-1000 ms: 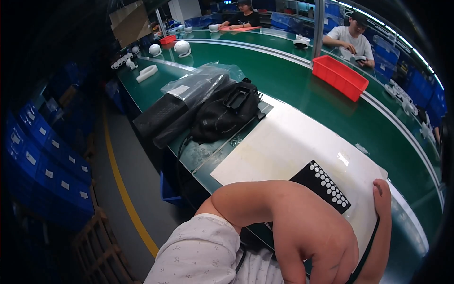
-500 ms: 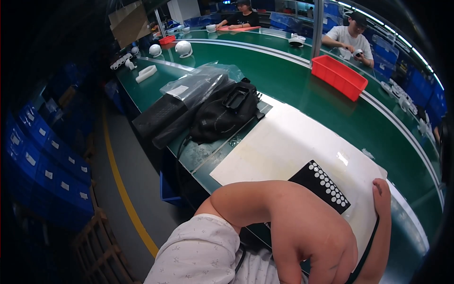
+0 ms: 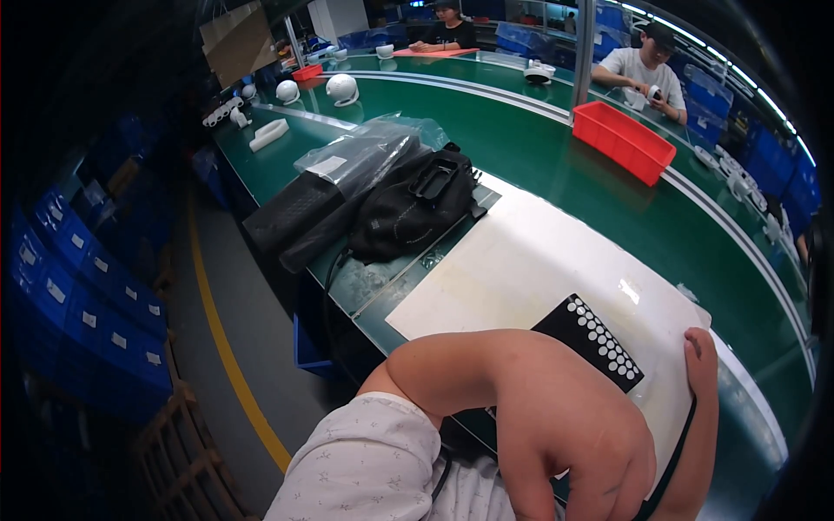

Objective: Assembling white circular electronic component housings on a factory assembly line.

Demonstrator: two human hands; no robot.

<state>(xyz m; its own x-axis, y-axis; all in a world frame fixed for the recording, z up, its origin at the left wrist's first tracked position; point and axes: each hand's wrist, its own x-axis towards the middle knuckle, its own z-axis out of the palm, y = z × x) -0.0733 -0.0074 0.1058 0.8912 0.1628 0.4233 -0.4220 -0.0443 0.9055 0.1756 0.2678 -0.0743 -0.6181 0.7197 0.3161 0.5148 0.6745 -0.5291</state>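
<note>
My left hand [image 3: 591, 443] looms large at the bottom, wrist sharply bent. Its fingers curl downward and their tips run out of the picture, so anything held is hidden. Against the right edge of a white board [image 3: 521, 252] rests my right hand [image 3: 702, 352], with curled fingers; I cannot make out anything in them. A black strap [image 3: 682, 447] runs along the right forearm. On the board, between both hands, lies a black sheet [image 3: 591, 343] with rows of round white stickers, partly covered by my left arm.
Beyond the board lie a black bag [image 3: 413, 208] and dark rolled material [image 3: 300, 217] with clear plastic. A green conveyor [image 3: 486, 130] carries white dome-shaped housings [image 3: 342, 89]. A red bin [image 3: 623, 141] stands beside its rail. Two people work across it. Blue crates [image 3: 87, 304] are stacked at left.
The white housings at the far left have shifted slightly right, and a plastic scrap beside the board too. Parts on the farther lane moved left. A distant person's hand left a white cup. My hands barely moved.
</note>
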